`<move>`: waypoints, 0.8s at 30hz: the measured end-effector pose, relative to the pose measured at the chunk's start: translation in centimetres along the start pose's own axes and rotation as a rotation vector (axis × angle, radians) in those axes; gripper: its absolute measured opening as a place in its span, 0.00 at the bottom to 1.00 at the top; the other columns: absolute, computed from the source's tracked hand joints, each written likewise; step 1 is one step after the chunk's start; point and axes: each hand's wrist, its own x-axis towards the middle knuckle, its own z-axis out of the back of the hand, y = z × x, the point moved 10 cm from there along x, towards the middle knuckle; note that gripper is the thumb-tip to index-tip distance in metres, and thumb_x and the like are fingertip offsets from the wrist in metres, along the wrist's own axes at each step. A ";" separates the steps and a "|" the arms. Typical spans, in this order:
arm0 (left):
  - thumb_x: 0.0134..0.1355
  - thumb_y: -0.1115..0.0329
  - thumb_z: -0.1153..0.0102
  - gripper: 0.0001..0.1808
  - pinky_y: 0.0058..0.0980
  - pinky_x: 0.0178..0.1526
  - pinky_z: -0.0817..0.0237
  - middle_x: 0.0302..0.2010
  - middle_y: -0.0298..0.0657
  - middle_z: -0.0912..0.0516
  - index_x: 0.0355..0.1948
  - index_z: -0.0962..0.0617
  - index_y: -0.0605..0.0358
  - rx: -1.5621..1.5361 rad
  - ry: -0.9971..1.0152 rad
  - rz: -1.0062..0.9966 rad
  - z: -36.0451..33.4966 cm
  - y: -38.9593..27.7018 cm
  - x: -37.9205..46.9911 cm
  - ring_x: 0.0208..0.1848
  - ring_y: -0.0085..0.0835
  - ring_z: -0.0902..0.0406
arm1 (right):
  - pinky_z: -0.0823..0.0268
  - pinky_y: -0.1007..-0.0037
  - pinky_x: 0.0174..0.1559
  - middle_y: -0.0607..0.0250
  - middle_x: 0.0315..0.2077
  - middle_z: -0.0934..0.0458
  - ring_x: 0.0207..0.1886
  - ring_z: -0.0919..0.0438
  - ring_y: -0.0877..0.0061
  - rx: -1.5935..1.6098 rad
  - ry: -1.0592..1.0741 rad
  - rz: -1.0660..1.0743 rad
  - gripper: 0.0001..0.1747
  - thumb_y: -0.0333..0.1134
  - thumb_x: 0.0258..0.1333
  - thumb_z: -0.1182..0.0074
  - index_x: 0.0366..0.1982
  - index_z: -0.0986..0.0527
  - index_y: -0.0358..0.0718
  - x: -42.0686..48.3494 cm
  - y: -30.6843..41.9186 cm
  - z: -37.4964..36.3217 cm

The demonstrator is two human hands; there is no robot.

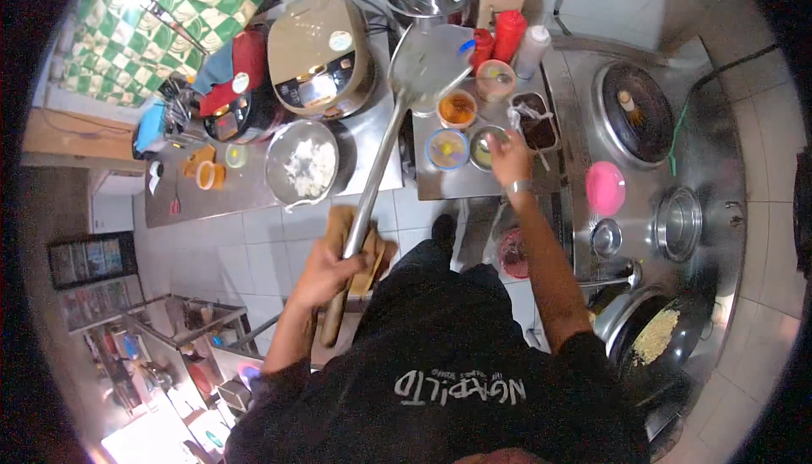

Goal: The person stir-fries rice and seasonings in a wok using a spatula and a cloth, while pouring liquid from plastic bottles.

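Note:
My left hand (333, 273) is closed around the handle of a long metal wok spatula (380, 153), whose broad blade points away from me over the steel counter. Brown folded material (371, 267), perhaps cardboard, shows beside that hand; whether it is held is unclear. My right hand (509, 158) is over the rim of a small bowl (485, 147) with pale contents, fingertips bunched; whether they hold anything cannot be seen. Around it are a blue-rimmed tub (447, 148), a tub of orange seasoning (457, 109), a tub with a spoon (495, 81) and a container of dark food (536, 122).
A metal bowl of white rice (303, 162) and a rice cooker (320, 58) stand left. Squeeze bottles (509, 36) stand behind the tubs. On the right are a dark wok (636, 112), a pink plate (604, 189) and a wok holding pale chopped food (656, 337).

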 end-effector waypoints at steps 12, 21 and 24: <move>0.44 0.75 0.45 0.20 0.19 0.39 0.38 0.31 0.33 0.26 0.43 0.29 0.59 -0.678 -0.129 0.279 2.7 9.9 -0.9 0.35 0.23 0.29 | 0.31 0.66 0.33 0.53 0.23 0.22 0.27 0.22 0.64 -0.236 0.099 0.165 0.09 0.36 0.46 0.45 0.23 0.22 0.37 4.7 0.7 -7.4; 0.44 0.74 0.45 0.20 0.18 0.35 0.36 0.30 0.34 0.25 0.42 0.28 0.60 -0.672 -0.145 0.363 2.5 9.7 0.9 0.33 0.24 0.27 | 0.31 0.70 0.32 0.55 0.23 0.21 0.27 0.22 0.69 0.050 0.095 0.056 0.08 0.32 0.42 0.41 0.26 0.23 0.35 3.3 0.3 -7.4; 0.44 0.74 0.45 0.20 0.18 0.35 0.36 0.30 0.34 0.24 0.42 0.27 0.59 -0.715 -0.098 0.289 2.1 9.3 1.9 0.32 0.24 0.27 | 0.31 0.71 0.31 0.56 0.22 0.22 0.25 0.23 0.70 -0.046 0.165 0.041 0.10 0.33 0.42 0.40 0.28 0.23 0.36 4.1 -1.4 -8.5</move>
